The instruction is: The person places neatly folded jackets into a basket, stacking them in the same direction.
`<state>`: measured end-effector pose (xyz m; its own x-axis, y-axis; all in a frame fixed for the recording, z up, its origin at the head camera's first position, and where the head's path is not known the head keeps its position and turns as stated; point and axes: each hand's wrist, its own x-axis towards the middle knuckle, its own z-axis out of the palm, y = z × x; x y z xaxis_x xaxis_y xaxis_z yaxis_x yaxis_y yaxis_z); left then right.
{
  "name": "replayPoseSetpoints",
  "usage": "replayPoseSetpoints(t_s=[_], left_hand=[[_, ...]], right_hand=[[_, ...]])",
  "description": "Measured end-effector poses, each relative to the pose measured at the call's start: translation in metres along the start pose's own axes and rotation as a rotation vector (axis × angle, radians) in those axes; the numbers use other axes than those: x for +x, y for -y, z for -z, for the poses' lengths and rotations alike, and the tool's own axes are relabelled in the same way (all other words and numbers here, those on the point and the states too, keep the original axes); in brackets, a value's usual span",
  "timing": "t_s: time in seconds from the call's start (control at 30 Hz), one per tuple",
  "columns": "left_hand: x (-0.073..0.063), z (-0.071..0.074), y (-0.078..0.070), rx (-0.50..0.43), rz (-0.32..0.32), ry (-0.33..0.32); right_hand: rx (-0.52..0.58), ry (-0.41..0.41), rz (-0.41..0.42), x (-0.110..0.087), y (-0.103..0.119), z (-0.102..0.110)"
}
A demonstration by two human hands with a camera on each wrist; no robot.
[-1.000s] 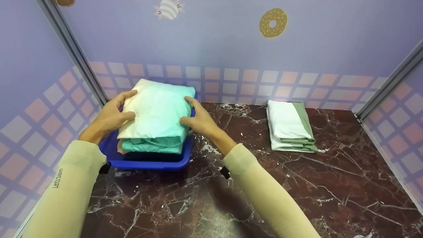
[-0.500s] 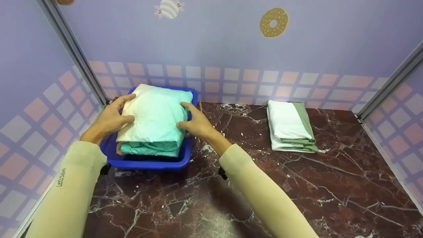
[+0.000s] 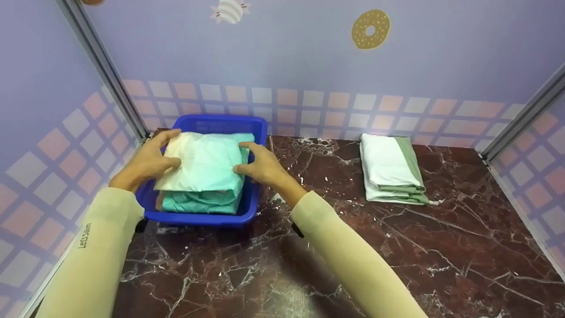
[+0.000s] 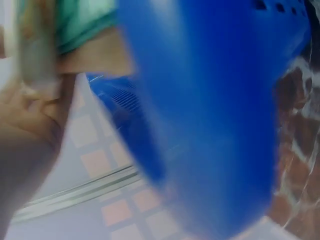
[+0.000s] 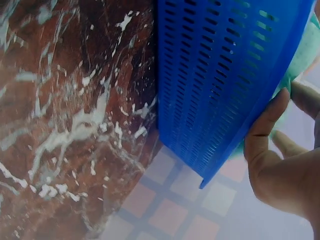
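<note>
A folded garment (image 3: 203,161), fading from cream to mint green, lies between my hands over and partly inside a blue plastic basket (image 3: 198,219). My left hand (image 3: 152,159) grips its left edge, thumb on top. On the opposite edge, my right hand (image 3: 262,165) holds the cloth with its thumb on top too; other fingertips are hidden. Below the garment's front fold, a tan bit of something shows at the basket's left. The right wrist view has the basket's slotted side (image 5: 215,75) beside the hand. Blur covers much of the left wrist view.
A folded white and green cloth (image 3: 388,163) lies on the dark red marbled tabletop (image 3: 335,247) to the right. A lilac back wall (image 3: 304,53) stands close behind the basket, and a side wall (image 3: 57,163) rises at its left.
The garment has come down into the basket, and its far edge has dropped so that the basket's back wall shows. Both hands kept hold; the right moved slightly down and left.
</note>
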<state>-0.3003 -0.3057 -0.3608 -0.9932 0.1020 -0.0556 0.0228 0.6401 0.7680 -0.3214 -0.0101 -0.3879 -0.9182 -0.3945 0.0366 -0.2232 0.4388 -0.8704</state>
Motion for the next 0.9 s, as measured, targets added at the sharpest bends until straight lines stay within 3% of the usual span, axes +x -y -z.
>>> replayPoseSetpoints(t_s=[0.1,0.23,0.37,0.5,0.9], left_hand=[[-0.001,-0.002,-0.005,0.166,0.036,-0.006],[-0.002,-0.006,-0.012,0.273,0.037,-0.042],[-0.002,-0.012,-0.018,0.243,0.013,-0.048],[-0.001,-0.022,-0.027,0.205,-0.017,-0.048],[-0.004,-0.059,-0.058,0.062,-0.106,-0.078]], right_hand=[[-0.077,-0.065,0.023,-0.001,-0.001,0.002],[-0.005,-0.093,-0.022,-0.003,-0.004,0.004],[0.166,-0.085,-0.064,-0.007,-0.009,0.009],[0.283,-0.094,-0.049,-0.012,-0.015,0.017],[0.323,-0.186,0.005,-0.034,-0.033,0.046]])
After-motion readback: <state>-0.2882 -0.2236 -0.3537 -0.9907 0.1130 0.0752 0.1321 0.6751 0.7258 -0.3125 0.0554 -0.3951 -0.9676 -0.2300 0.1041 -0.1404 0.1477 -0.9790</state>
